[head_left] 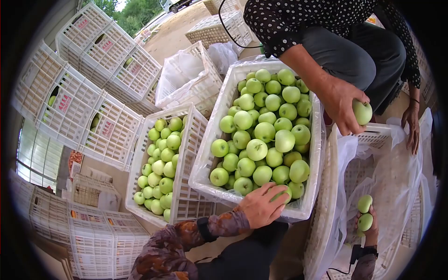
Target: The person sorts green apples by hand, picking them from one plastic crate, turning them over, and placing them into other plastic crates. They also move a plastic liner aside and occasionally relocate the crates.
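My left hand (262, 207) reaches over the near edge of a plastic-lined white crate (205, 161) heaped with green apples (265, 132). Its fingers curl round a green apple (283, 192) at the near corner. Down inside a second white crate (324, 196), lined with clear plastic (396, 172), is my right hand (371, 235). It grips green apples (364, 222), at least two, partly hidden by the fingers. Across from me, a co-worker's hand (343, 100) holds another green apple (362, 112) above the lined crate. Their other hand (411, 126) is at that crate's far rim.
A smaller crate of green apples (161, 163) stands left of the middle one. Behind it sits a crate with plastic lining (186, 77). Stacked white crates (77, 105) rise at the left. The co-worker (322, 28) crouches at the upper right.
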### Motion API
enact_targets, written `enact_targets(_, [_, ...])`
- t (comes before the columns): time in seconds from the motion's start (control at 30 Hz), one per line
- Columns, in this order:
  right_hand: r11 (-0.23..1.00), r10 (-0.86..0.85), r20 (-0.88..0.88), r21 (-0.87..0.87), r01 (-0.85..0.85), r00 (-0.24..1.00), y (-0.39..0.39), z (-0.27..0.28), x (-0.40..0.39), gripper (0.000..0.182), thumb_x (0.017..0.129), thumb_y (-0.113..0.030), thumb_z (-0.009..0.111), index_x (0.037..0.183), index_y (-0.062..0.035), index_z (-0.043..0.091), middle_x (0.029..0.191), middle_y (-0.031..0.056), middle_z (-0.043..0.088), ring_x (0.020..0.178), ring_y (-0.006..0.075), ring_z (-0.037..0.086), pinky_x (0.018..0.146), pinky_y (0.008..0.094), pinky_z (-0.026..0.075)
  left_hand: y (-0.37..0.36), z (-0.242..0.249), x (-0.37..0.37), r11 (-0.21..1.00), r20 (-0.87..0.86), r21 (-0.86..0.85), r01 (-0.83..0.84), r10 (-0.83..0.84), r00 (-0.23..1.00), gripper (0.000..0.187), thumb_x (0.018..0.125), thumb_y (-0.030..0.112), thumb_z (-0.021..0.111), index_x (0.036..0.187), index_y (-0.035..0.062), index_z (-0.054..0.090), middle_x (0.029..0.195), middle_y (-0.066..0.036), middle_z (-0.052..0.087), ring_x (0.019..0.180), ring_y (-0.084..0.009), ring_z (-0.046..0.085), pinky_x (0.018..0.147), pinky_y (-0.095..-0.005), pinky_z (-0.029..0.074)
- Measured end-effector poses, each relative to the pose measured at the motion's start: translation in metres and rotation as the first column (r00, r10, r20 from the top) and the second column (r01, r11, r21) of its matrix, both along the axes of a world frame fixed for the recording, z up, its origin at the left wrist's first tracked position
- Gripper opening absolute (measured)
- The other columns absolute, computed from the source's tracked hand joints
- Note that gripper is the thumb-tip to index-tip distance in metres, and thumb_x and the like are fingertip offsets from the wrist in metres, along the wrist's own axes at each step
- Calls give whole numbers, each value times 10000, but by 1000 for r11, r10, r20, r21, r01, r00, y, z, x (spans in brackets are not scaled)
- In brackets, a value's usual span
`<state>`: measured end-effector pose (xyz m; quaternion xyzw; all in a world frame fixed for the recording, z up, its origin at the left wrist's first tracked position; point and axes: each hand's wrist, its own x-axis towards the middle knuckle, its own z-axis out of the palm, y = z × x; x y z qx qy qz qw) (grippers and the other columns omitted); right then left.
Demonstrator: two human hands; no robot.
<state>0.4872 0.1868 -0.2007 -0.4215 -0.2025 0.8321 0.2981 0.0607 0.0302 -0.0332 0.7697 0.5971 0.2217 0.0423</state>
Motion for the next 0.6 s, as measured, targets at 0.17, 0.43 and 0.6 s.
enact_targets(0.17, [954, 179, -268, 284, -100, 947, 2, 99, -38, 555, 840, -440, 622, 1181, -38, 448, 732, 172, 599, 546, 319, 607, 369, 422, 489, 4, 0, 6, 998, 187, 67, 12, -24, 982, 344, 839, 176, 625, 1153, 44, 575, 1175, -117, 562, 1054, -303, 543, 852, -380, 491])
enact_targets(0.43, [763, 577, -44, 387, -518, 816, -39, 246, -245, 527, 946, -264, 577, 1369, -60, 337, 1089, 150, 606, 904, 183, 622, 797, 307, 502, 13, 55, 19, 863, 892, -373, 340, 435, -127, 629, 943, 361, 575, 1415, 78, 270, 1285, -100, 468, 1161, -226, 522, 890, -403, 514])
enact_targets(0.6, [589, 494, 291, 582, -561, 819, -45, 234, -298, 533, 919, -291, 604, 1338, -66, 362, 1010, 134, 604, 951, 160, 550, 847, 295, 429, -2, 50, -70, 849, 843, -522, -75, 528, 102, 505, 901, 234, 634, 1321, 88, 395, 1120, -71, 565, 1030, -184, 580, 772, -363, 523])
